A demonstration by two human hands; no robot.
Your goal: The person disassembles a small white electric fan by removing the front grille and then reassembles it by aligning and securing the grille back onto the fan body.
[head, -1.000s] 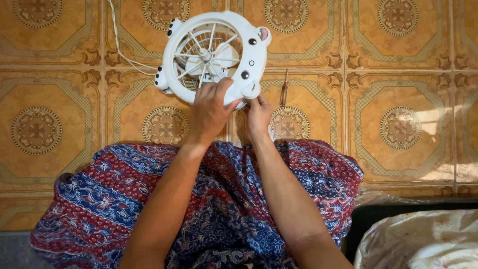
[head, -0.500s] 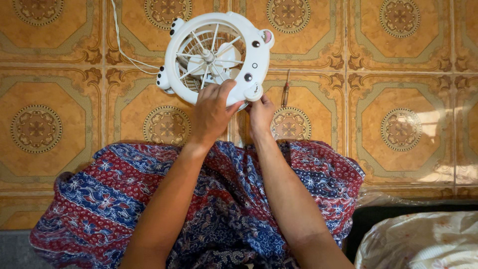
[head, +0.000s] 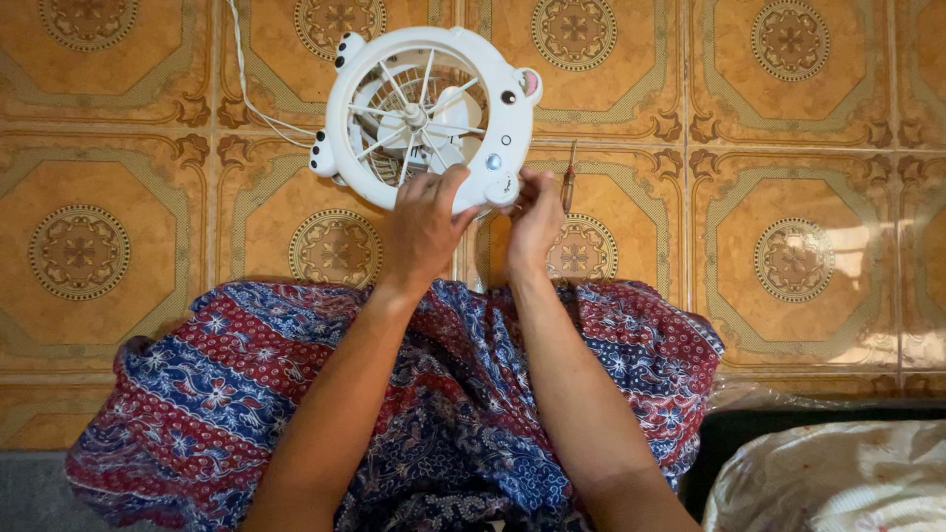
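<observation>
No package or label shows anywhere here; the nearest thing to a sign is the floor (head: 788, 148) itself, ochre tiles each carrying a round brown medallion inside an octagonal border.

A fair amount is hidden. The lower rim of the fan (head: 429, 108) sits behind the left hand (head: 426, 229), so I cannot see what the palm covers there. The right hand (head: 535, 219) masks the fan's lower right corner, and whether it pinches something small is too hard to make out. A thin screwdriver (head: 568, 177) lies on the floor just beside that hand, its lower end cut off by the fingers (head: 527, 185). A white cord (head: 258, 103) runs from the fan's left side up out of the top edge. At bottom right a pale cloth bundle (head: 838, 483) is cut off by the frame, with a dark strip beside it that I cannot identify.

The fan is small, round and white, shaped like a bear's face with little ears, dark button eyes and a pink patch on one ear; white blades show behind a wire grille. It is held up above the floor, in front of a lap covered by a red and blue patterned skirt (head: 414, 414). The left hand's fingers are clamped over its lower edge, thumb on the front; the right hand's fingers are curled together against its corner.
</observation>
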